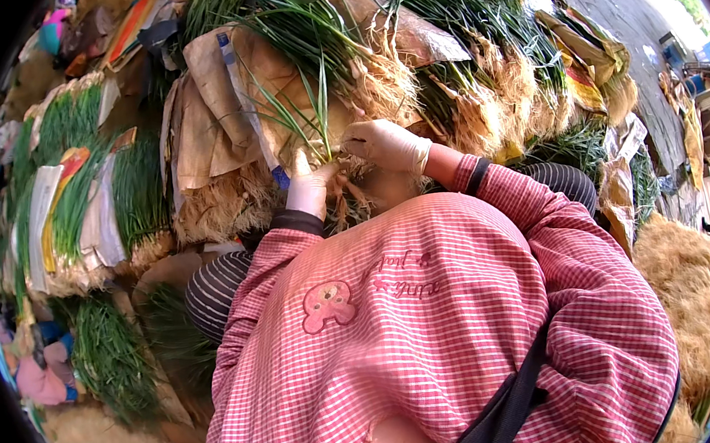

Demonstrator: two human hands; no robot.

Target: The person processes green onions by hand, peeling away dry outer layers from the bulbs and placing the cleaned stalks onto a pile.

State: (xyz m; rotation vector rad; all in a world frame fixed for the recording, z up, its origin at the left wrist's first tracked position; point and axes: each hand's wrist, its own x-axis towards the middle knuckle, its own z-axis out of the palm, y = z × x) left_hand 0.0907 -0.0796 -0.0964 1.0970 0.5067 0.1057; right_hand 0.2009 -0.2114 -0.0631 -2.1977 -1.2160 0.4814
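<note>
My left hand (310, 186), in a pale glove, grips a few green onion plants (323, 112) near the base of their stalks. Their leaves point away from me, and roots (348, 200) hang on the near side. Close by on the right is my right hand (388, 146), also gloved, its fingers curled near the stalks. Whether it pinches anything is hidden. Beyond it lies a loose pile of green onions (304, 31) with pale, stringy roots (383, 81). Brown wrapping sheets (216, 113) cover a rooted bundle just left of my left hand.
Rows of green onion bundles (140, 191) stand at the left, with wrapping strips between them. More rooted bundles (496, 89) lie at the upper right. A mass of roots (683, 299) borders my right side. Loose greens (111, 354) sit at lower left. A grey floor (610, 11) shows beyond.
</note>
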